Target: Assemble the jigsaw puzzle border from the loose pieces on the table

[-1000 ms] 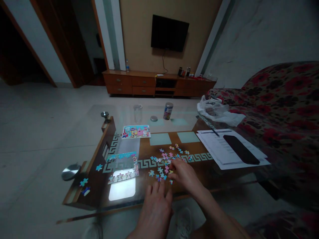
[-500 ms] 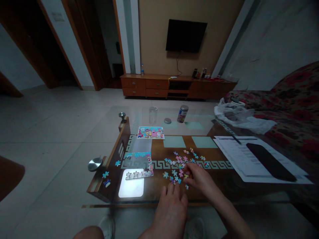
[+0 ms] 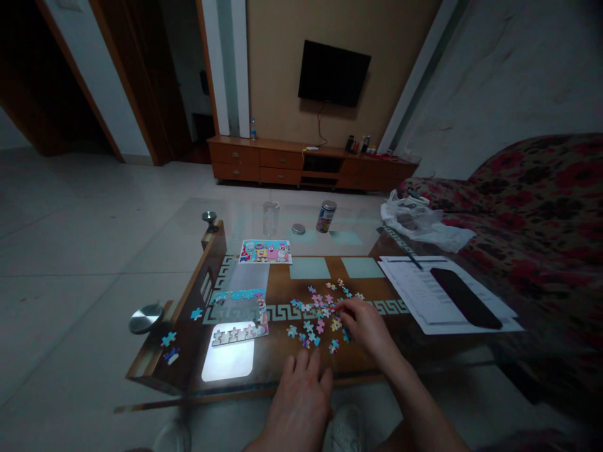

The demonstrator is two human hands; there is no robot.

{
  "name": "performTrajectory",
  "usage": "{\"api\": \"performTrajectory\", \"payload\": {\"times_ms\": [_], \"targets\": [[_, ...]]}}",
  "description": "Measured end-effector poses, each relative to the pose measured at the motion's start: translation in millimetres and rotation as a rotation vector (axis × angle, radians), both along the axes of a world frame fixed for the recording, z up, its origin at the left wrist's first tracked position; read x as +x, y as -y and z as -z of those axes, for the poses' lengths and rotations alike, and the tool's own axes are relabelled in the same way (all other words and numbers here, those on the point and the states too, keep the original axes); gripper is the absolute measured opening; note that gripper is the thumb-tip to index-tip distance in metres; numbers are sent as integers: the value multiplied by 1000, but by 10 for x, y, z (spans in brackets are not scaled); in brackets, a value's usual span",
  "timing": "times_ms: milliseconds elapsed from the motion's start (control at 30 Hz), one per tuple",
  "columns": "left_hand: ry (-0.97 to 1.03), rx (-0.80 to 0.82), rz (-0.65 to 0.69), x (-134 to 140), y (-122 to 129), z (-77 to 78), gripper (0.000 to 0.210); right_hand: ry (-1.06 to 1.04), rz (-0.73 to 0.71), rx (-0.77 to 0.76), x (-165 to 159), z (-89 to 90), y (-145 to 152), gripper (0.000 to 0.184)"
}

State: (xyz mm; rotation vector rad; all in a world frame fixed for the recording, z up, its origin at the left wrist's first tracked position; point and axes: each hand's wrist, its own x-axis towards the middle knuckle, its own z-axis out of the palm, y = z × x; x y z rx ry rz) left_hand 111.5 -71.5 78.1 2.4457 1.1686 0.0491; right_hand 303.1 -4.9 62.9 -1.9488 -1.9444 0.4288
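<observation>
My left hand (image 3: 302, 390) lies at the near edge of the glass table, its fingers stretched out and holding nothing. Over the right side of a spread of loose jigsaw pieces (image 3: 320, 326) is my right hand (image 3: 362, 325), its fingers curled together and pointing down. Whatever may be between those fingertips is hidden. Left of the pieces lies a partly assembled puzzle border (image 3: 235, 336), with joined pieces along its top, right and bottom sides. A colourful cartoon reference picture (image 3: 266, 252) lies flat beyond it. A few separate blue pieces (image 3: 168, 339) lie at the far left.
A printed can (image 3: 326, 217), a round lid (image 3: 298, 229) and a clear container (image 3: 271, 218) stand farther back. To the right are papers (image 3: 400, 282), a dark phone-like slab (image 3: 464, 297) and a white plastic bag (image 3: 424, 223). Metal knobs (image 3: 146, 318) line the left side.
The view has turned right, so the scene sits farther left. Against the pieces, my right hand has shifted slightly right and away from me. My left hand stays at the table edge.
</observation>
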Motion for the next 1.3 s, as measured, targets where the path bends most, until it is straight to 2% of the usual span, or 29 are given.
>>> {"api": "performTrajectory", "payload": {"times_ms": [233,467,700,933,1300], "targets": [[-41,-91,16,19,27,-77,44,11,-94,-1,-71,-1,19,31],[-63,-107,43,26,30,-58,52,30,-75,-109,-142,-84,73,32],[-46,-71,33,10,28,-105,45,28,-73,-137,-157,-119,65,32],[-7,-90,23,17,25,-65,42,3,-85,-119,-161,-113,64,31],[-34,-65,74,10,2,-64,32,1,-92,-141,-93,-7,3,34]]}}
